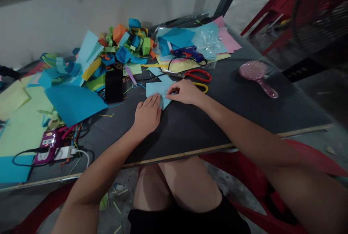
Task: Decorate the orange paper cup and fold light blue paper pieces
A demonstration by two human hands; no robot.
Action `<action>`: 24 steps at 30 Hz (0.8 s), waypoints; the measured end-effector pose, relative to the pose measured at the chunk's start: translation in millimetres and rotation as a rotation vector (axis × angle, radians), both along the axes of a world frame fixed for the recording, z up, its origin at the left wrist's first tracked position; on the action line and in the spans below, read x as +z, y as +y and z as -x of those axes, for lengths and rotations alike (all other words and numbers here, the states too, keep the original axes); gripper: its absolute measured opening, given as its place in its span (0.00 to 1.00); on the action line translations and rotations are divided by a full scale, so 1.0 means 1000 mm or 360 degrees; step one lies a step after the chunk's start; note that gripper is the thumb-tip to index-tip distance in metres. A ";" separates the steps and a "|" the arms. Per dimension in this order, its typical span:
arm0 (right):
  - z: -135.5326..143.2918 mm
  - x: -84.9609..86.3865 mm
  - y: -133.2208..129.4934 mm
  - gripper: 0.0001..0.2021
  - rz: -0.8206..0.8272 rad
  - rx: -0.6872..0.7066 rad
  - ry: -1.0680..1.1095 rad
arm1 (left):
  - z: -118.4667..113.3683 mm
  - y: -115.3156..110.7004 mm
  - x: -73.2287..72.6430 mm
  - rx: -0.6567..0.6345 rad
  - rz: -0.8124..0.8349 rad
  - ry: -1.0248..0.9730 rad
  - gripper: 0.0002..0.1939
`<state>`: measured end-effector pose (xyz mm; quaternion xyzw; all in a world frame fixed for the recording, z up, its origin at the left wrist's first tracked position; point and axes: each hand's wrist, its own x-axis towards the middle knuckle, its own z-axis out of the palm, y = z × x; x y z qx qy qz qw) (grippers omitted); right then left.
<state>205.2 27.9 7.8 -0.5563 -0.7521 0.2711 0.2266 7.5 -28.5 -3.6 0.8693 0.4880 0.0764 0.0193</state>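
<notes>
A light blue sheet of paper (154, 88) lies on the dark table under both my hands. My left hand (149, 113) rests flat on its lower left part, fingers stretched out. With thumb and fingertips together, my right hand (182, 91) pinches the paper at its right side. Just beyond my right hand lie red-handled scissors (199, 75), and a yellow handle loop (203, 88) shows partly behind that hand. Another light blue paper piece (163, 74) sits just past the sheet.
Folded colored paper pieces (122, 42) are heaped at the back. A blue glue gun (189, 52) lies behind the scissors, a pink hairbrush (257, 74) to the right. Left are a black phone (114, 86), a large blue sheet (73, 101) and a purple power strip (48, 147) with cords.
</notes>
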 end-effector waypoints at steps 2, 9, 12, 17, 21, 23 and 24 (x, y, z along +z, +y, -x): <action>0.000 0.000 0.000 0.06 0.0002 -0.0018 -0.0005 | 0.000 0.001 0.000 -0.0010 -0.0019 -0.0010 0.24; 0.000 -0.002 0.001 0.06 0.0033 0.0000 0.0022 | 0.000 0.004 0.000 0.0005 -0.0040 -0.0066 0.23; -0.001 -0.003 0.002 0.06 0.0021 -0.0009 0.0015 | -0.001 0.002 0.002 -0.0051 -0.0051 0.0013 0.23; -0.001 -0.003 0.003 0.07 0.0021 0.0010 -0.0003 | -0.002 -0.001 0.005 -0.0159 -0.0087 0.0165 0.23; 0.000 0.000 0.003 0.07 0.0031 0.0004 -0.0027 | -0.002 0.000 0.005 -0.0169 -0.0086 0.0162 0.23; -0.001 0.001 0.003 0.07 0.0046 0.0026 -0.0024 | -0.001 0.000 0.005 -0.0180 -0.0083 0.0155 0.23; -0.001 0.002 0.003 0.07 0.0053 0.0042 -0.0017 | -0.001 0.000 0.005 -0.0184 -0.0083 0.0152 0.23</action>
